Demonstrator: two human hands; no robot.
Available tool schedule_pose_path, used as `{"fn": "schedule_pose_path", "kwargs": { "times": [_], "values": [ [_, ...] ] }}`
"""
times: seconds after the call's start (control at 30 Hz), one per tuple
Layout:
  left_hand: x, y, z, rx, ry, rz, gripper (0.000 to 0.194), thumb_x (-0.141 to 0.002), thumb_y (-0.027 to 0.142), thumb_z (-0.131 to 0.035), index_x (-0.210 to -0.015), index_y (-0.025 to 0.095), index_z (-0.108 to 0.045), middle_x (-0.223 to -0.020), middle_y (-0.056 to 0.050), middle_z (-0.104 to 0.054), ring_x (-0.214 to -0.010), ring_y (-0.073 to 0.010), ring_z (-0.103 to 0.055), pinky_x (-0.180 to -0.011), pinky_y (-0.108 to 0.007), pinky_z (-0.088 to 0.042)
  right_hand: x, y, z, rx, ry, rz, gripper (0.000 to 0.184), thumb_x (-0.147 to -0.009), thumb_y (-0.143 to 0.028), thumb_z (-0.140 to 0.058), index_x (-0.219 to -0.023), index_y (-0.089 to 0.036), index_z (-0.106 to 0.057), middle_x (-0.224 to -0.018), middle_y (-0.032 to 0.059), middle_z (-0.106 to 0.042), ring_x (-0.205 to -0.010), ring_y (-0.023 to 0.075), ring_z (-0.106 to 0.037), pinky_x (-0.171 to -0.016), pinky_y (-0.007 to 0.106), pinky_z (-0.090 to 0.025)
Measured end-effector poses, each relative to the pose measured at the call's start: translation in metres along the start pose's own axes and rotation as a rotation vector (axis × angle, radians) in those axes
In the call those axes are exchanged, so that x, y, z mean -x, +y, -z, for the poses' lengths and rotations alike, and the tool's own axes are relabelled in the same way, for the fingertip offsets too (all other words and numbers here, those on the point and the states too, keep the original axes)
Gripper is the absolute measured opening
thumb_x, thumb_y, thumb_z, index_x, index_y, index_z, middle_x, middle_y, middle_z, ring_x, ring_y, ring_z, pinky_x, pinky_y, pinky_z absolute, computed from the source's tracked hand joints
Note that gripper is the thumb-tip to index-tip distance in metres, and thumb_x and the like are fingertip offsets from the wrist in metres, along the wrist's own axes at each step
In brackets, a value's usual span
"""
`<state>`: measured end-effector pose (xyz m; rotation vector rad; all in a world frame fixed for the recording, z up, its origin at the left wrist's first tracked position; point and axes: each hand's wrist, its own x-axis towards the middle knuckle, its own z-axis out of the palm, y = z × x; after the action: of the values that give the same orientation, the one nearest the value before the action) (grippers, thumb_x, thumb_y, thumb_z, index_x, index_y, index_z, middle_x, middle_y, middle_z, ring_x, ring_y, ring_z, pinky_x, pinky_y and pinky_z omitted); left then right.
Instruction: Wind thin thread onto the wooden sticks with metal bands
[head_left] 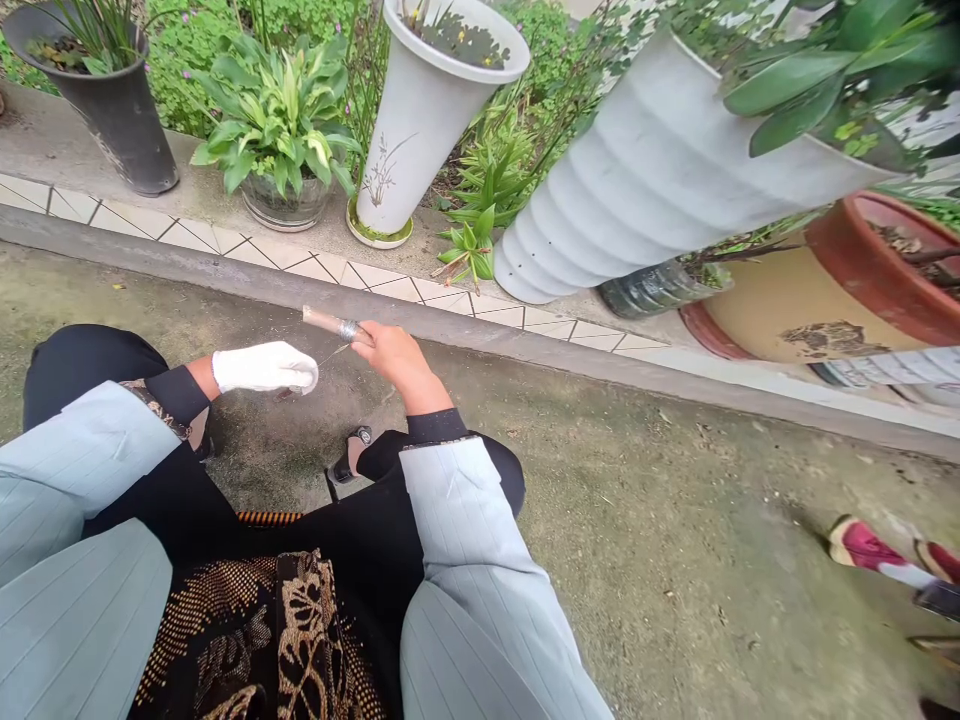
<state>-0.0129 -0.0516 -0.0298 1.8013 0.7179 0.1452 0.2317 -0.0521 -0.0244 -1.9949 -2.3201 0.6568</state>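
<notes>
My right hand (396, 362) is bare and closed around a short wooden handle (321, 319) with a shiny silvery band wrapped round it. The handle's pale end points left, past my fingers; whatever lies inside the fist is hidden. My left hand (264, 368) wears a white glove and is held beside it, fingers curled over and pressed together. Between the glove and the handle runs a thin line, like a wire or strand. A small dark bit shows under the gloved fingers, too little of it to name.
Along a tiled ledge (289, 256) ahead stand a black pot (124, 130), a white vase-shaped planter (420, 120), a tall ribbed white planter (645, 180) and a brown-and-tan pot (840, 270). Concrete ground (637, 520) lies below. Another person's red shoe (866, 545) is at right.
</notes>
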Motion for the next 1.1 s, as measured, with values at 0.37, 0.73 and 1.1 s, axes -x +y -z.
{"fn": "schedule_pose_path", "kwargs": {
  "times": [0.37, 0.73, 1.1],
  "values": [
    [0.002, 0.002, 0.006, 0.021, -0.068, 0.011, 0.033, -0.093, 0.037, -0.048, -0.082, 0.009, -0.063, -0.069, 0.001, -0.054, -0.06, -0.0073, -0.04, -0.058, -0.021, -0.032, 0.002, -0.006, 0.003, 0.146, -0.09, -0.006, 0.031, -0.091, -0.037, -0.054, -0.116, -0.021, -0.064, -0.107, 0.0136, -0.07, -0.093, 0.0254, -0.062, -0.068, 0.03, -0.037],
    [-0.01, -0.004, 0.009, 0.095, 0.238, 0.007, 0.03, -0.086, 0.041, -0.054, -0.082, 0.013, -0.063, -0.073, -0.002, -0.061, -0.062, -0.0107, -0.05, -0.061, -0.022, -0.042, 0.027, -0.017, 0.024, -0.58, -0.537, 0.487, 0.029, -0.079, -0.034, -0.063, -0.104, -0.019, -0.068, -0.077, -0.0024, -0.062, -0.065, 0.0099, -0.05, -0.062, 0.023, -0.038],
    [0.002, 0.011, 0.014, 0.017, -0.062, -0.012, 0.027, -0.086, 0.039, -0.056, -0.082, 0.016, -0.068, -0.077, -0.002, -0.064, -0.065, -0.0111, -0.053, -0.063, -0.022, -0.041, -0.002, 0.004, 0.006, -0.239, 0.155, -0.022, 0.029, -0.089, -0.036, -0.054, -0.111, -0.02, -0.062, -0.09, 0.0068, -0.065, -0.078, 0.0184, -0.055, -0.071, 0.028, -0.039]
  ]
}}
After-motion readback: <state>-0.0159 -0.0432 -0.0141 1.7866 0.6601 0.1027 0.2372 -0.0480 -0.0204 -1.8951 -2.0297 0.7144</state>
